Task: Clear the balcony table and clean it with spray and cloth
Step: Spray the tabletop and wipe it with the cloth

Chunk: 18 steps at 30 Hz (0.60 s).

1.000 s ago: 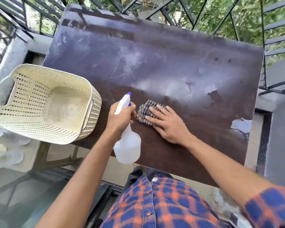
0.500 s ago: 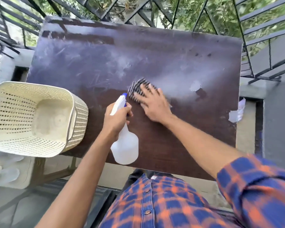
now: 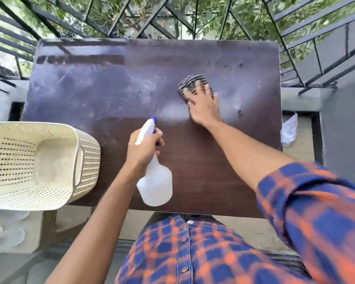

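The dark brown balcony table [image 3: 203, 177] fills the middle of the view, dusty and pale across its far half. My left hand [image 3: 144, 148] grips the neck of a white spray bottle [image 3: 155, 183] with a blue nozzle, held over the near middle of the table. My right hand [image 3: 204, 105] lies flat with straight fingers on a checked cloth [image 3: 190, 84], pressing it onto the tabletop right of centre. The cloth is partly hidden under my fingers.
A cream perforated plastic basket [image 3: 84, 160] sits on the table's left near corner, overhanging the edge. Black metal railings [image 3: 307, 37] surround the table at the back and sides. Crumpled white paper [image 3: 289, 130] lies past the right edge.
My right hand has slid the cloth away from me and to the right across the table. My left hand holds the bottle in about the same place.
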Tool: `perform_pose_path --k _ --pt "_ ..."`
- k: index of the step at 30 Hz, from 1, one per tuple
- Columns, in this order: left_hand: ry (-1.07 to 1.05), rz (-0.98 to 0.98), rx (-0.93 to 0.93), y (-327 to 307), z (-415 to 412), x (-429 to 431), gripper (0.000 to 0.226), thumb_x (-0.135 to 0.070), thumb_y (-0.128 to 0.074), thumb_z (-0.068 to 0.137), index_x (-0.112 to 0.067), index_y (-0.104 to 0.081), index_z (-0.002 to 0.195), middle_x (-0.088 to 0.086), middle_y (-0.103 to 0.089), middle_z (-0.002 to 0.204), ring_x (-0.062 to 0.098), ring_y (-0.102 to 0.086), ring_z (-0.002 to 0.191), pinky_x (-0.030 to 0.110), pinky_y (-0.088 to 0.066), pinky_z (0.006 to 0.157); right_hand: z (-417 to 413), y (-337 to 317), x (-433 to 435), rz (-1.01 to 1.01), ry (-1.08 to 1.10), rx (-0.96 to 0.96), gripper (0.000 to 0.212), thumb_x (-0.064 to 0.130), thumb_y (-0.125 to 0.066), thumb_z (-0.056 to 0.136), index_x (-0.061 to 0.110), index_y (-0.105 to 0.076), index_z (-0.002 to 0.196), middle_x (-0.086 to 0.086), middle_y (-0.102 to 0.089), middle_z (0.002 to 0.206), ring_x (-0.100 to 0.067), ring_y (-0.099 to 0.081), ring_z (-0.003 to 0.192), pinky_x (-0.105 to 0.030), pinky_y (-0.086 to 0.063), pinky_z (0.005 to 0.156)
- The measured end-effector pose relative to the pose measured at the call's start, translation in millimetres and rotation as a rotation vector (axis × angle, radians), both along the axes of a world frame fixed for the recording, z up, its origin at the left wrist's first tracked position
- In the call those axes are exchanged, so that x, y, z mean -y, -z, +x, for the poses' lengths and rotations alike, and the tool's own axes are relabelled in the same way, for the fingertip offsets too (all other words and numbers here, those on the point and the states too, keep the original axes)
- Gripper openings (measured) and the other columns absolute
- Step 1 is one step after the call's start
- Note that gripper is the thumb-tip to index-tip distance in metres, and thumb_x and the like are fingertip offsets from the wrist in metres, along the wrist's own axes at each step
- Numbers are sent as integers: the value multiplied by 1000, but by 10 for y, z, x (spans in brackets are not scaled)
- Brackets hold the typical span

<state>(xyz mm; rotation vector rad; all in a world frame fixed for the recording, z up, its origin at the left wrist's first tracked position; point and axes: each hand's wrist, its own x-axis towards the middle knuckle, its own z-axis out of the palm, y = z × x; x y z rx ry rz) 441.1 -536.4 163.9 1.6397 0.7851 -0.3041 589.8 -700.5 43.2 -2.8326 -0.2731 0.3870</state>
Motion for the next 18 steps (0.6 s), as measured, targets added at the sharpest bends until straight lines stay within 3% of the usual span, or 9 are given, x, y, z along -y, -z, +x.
perform_pose_path --k 4,6,9,13,16,18 --pt "-1 -26 -15 64 51 67 6 -19 -61 74 -18 -67 72 -1 -65 62 9 -60 59 24 -45 48 -783 121 -112 74 -490 5 45 35 -45 101 45 -45 145 2 -22 165 -28 -18 152 -57 -15 119" --pt "36 -33 -18 102 92 79 12 -17 -61 78 -22 -66 68 -2 -65 61 8 -59 57 23 -44 47 -1084 211 249 111 -549 59 42 39 -46 100 44 -48 142 4 -29 163 -26 -26 150 -53 -19 119" --pt "126 -56 -14 129 143 66 10 -15 -57 79 -19 -64 74 -1 -63 64 8 -61 63 22 -41 47 -1033 235 974 55 -202 122 47 46 -46 99 44 -44 146 3 -30 162 -25 -28 149 -57 -24 118" --pt "172 -98 8 126 218 12 13 -10 -54 81 -18 -62 75 1 -60 65 10 -59 62 21 -39 45 -458 159 1539 -15 425 16 52 44 -41 102 42 -31 153 0 -13 168 -30 -12 153 -60 -14 120" --pt "160 -112 17 117 273 -53 15 -10 -55 81 -21 -62 72 -1 -60 64 9 -60 62 20 -40 45 -208 136 1254 -54 585 -9 53 41 -38 103 39 -26 154 -5 -9 168 -35 -11 153 -62 -17 119" --pt "165 -122 19 140 286 -101 15 -11 -56 80 -21 -62 71 -1 -60 64 9 -60 63 19 -41 45 -261 141 872 -75 522 3 54 39 -38 103 38 -25 155 -7 -11 168 -37 -13 152 -61 -18 119"
